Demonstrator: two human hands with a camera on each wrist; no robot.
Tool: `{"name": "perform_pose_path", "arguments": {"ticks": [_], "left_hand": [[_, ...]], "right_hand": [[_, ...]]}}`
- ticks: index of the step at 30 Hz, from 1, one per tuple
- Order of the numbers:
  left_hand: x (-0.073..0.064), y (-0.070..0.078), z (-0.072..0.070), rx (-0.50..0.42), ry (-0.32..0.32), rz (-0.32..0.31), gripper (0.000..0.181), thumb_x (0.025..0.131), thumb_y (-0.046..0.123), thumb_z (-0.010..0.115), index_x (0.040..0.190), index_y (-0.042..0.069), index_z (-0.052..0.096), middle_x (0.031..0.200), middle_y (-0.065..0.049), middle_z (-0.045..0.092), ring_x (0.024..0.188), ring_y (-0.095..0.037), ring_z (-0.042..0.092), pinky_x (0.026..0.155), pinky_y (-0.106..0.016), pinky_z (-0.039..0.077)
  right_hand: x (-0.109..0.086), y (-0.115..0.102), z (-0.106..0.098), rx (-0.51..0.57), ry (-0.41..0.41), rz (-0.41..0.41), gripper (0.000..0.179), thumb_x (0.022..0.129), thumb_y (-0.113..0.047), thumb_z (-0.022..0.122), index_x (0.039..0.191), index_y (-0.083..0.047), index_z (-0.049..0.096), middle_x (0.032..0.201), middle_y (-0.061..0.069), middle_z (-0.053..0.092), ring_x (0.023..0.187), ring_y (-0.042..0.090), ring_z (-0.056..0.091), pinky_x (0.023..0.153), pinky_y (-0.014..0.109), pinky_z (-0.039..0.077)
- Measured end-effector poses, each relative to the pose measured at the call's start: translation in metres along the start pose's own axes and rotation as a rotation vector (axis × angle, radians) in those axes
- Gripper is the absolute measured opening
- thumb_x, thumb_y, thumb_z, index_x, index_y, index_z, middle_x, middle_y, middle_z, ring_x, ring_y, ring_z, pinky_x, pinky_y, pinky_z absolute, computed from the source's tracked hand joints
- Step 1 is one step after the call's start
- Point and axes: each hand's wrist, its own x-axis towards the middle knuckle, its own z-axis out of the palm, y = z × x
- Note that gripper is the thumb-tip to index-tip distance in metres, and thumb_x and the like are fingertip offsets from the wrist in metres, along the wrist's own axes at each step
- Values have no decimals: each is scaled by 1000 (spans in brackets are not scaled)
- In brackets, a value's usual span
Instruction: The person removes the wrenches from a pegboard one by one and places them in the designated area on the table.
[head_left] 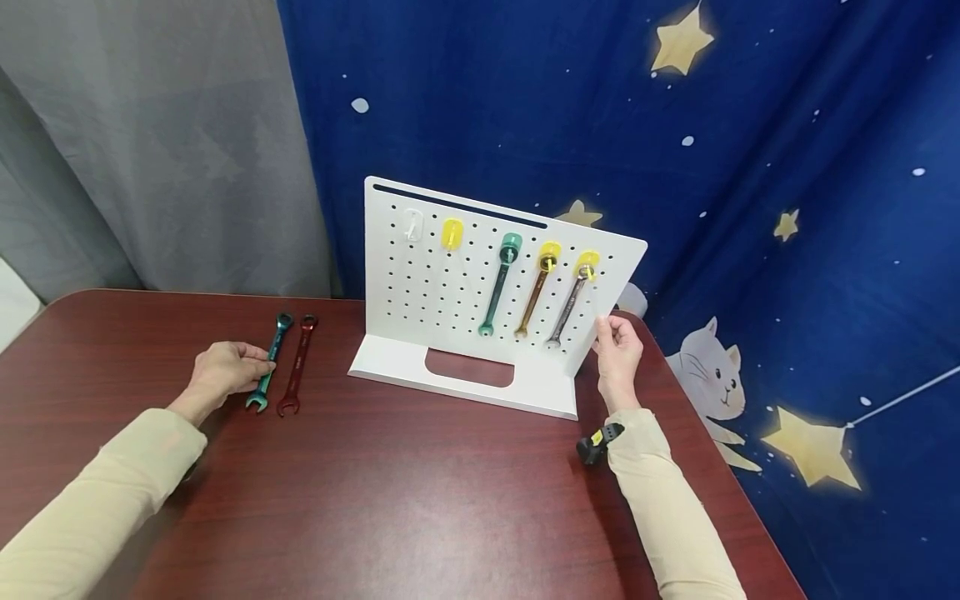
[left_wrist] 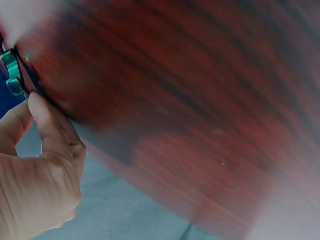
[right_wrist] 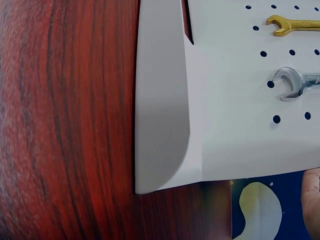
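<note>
Pinching a blue-green combination wrench (head_left: 275, 346) by its shank, the left hand (head_left: 227, 367) has its fingers and thumb closed about it over the left part of the brown desk (head_left: 420, 483); whether the wrench is fully resting there, I cannot tell. Its open end points toward the person, and a red combination wrench (head_left: 299, 364) lies just beside it on the right, roughly parallel. The right hand (head_left: 619, 354) grips the right edge of the white pegboard (head_left: 450, 283) between thumb and fingers, with little gap between them. On the pegboard are 5 hooks, and 3 wrenches hang there, ring ends up: a green wrench (head_left: 497, 294), a gold wrench (head_left: 534, 302) and a silver wrench (head_left: 567, 308). To their left are a yellow hook (head_left: 452, 234) and a clear hook (head_left: 412, 225), both bare. Behind hang a gray curtain (head_left: 187, 150) and a starry blue curtain (head_left: 480, 100).
</note>
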Motion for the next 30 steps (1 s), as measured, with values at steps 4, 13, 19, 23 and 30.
{"name": "perform_pose_path", "arguments": {"ticks": [4,13,19,23,30], "left_hand": [[-1,1,0,20,20,-1,36,86,16,66,109,-11,58,77,-2,65,65,-3,64,63,-29,58],[-2,2,0,60,42,-3,33,86,15,67,107,-10,60,76,-1,68,65,-5,65,63,-29,58],[0,1,0,93,50,-4,32,86,16,67,104,-9,61,73,-2,70,63,-7,65,63,-31,58],[0,0,-1,106,50,-12,34,86,18,67,106,-9,60,77,-7,71,64,-9,66,63,-32,58],[-3,6,2,213,188,148,38,88,27,64,112,-3,60,95,-19,70,65,-8,64,61,-29,50]], "right_hand": [[1,1,0,12,4,-3,13,90,-20,64,86,-9,59,74,-6,57,68,13,51,63,20,51],[0,0,0,22,-2,-11,11,90,-20,63,82,-16,59,74,-5,57,68,13,51,63,21,52],[-1,0,0,29,-2,-6,11,91,-19,63,81,-17,58,74,-5,56,68,13,50,62,20,51],[-1,1,0,26,-2,-8,12,91,-19,62,80,-17,58,73,-6,56,65,10,49,60,18,49],[0,1,0,39,-2,-22,12,91,-18,63,79,-17,58,72,-5,55,65,14,47,57,15,48]]}}
